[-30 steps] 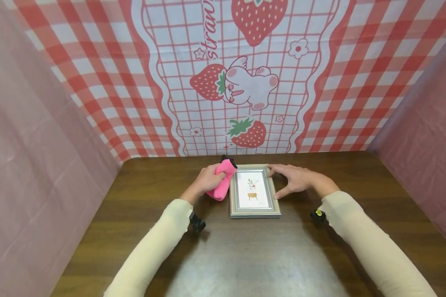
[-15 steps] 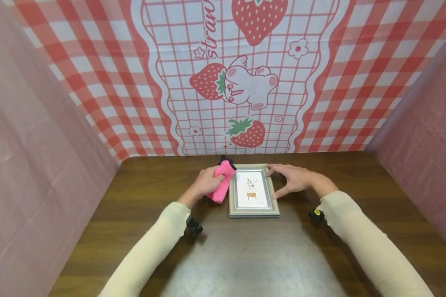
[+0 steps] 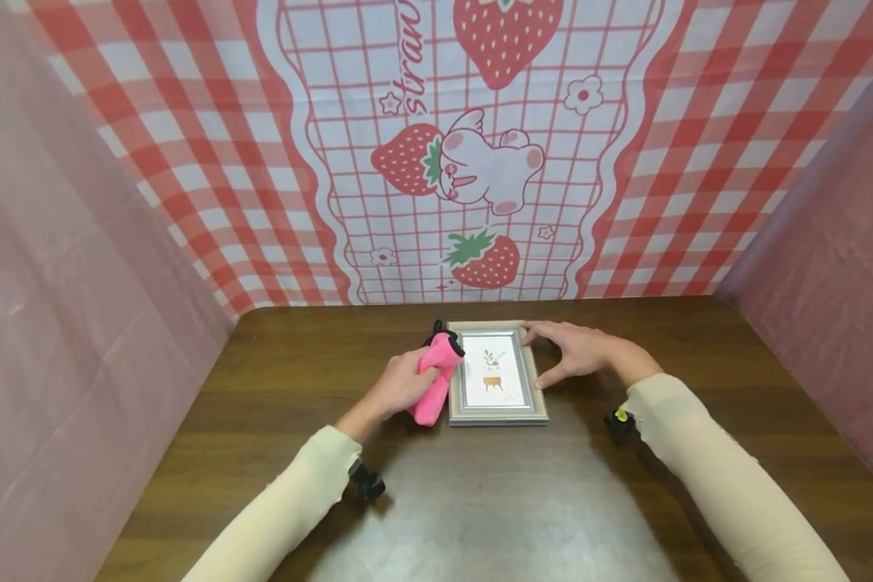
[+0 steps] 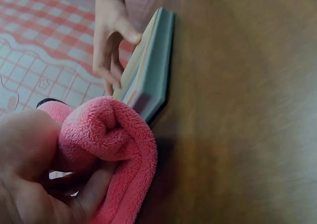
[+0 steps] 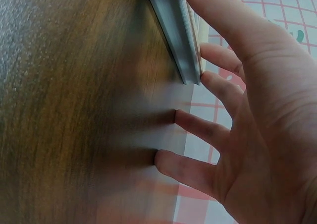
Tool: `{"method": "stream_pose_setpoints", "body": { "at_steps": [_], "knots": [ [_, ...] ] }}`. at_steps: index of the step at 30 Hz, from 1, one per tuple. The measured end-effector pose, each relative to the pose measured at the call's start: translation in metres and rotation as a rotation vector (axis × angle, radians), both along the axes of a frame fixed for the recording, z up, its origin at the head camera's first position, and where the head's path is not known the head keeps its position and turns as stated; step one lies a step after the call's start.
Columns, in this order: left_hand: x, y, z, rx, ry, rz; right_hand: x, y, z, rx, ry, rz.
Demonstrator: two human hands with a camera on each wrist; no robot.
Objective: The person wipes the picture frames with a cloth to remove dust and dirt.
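Note:
My left hand (image 3: 400, 380) grips a bunched pink cloth (image 3: 436, 378) with a black edge, its fingers curled into the folds. The cloth lies along the left border of a picture frame (image 3: 498, 416), which rests flat on the table and holds a print of a plant in a brown pot. At the frame's right side my right hand (image 3: 578, 352) is spread, thumb on the side edge and fingertips at the far corner. In the right wrist view, two of its fingers (image 5: 185, 169) rest on the tabletop. Plush pile shows on the cloth in the left wrist view.
A brown wooden table (image 3: 480, 509) carries everything. Behind it hangs a red-and-white checked cloth (image 3: 247, 186) with strawberries, and pink curtains (image 3: 80, 283) close in both sides. A small black device (image 3: 367, 481) is strapped at each wrist.
My left hand and the pink cloth have slid toward me along the frame's left border. The right hand and the frame stay nearly where they were.

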State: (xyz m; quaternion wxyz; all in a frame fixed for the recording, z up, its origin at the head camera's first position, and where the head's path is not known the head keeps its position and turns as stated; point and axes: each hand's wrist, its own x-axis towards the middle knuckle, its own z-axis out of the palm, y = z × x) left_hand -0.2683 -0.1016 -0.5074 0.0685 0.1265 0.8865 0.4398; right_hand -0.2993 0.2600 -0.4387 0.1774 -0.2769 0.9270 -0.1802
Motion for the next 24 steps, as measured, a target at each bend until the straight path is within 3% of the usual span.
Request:
{"method": "stream_pose_setpoints", "body": {
  "at_steps": [3, 10, 16, 24],
  "knots": [
    [0.012, 0.0, 0.003, 0.007, -0.005, -0.003, 0.0, 0.0, -0.001, -0.002, 0.003, -0.003],
    [0.03, 0.0, -0.013, -0.032, 0.043, 0.031, -0.001, 0.001, -0.002, -0.01, 0.01, 0.008],
    [0.048, 0.0, -0.017, -0.022, 0.076, 0.016, -0.001, 0.0, -0.001, -0.005, 0.008, 0.0],
    [0.045, 0.0, -0.024, -0.04, 0.031, 0.053, -0.001, 0.0, -0.001, -0.009, 0.002, -0.001]
  ]
}}
